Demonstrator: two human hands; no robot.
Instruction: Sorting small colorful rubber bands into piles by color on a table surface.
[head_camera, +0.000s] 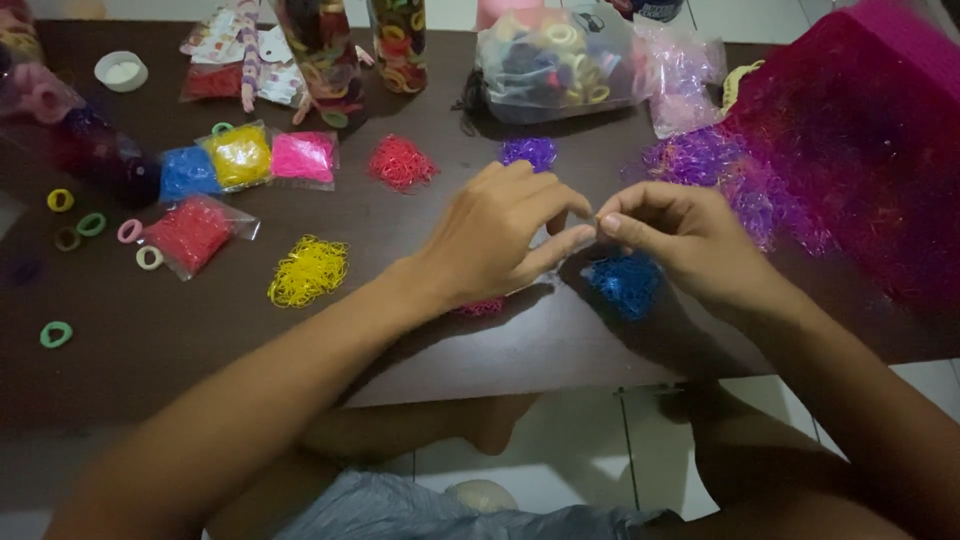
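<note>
My left hand (500, 240) and my right hand (680, 240) meet fingertip to fingertip above the dark brown table (180, 350). Their thumbs and forefingers pinch together on something very small that I cannot make out. Under my right hand lies a heap of blue tiny rubber bands (625, 283). A bit of pink bands (482, 307) shows beneath my left wrist. Loose heaps of yellow bands (308, 270), red bands (401, 162) and purple bands (528, 152) lie around them.
Small bags of blue (187, 172), yellow (239, 155), pink (303, 157) and red bands (190, 234) lie at the left, with larger hair rings (56, 334) scattered. A clear bag of hair ties (555, 62) and jars stand at the back. A big magenta heap (850, 150) fills the right.
</note>
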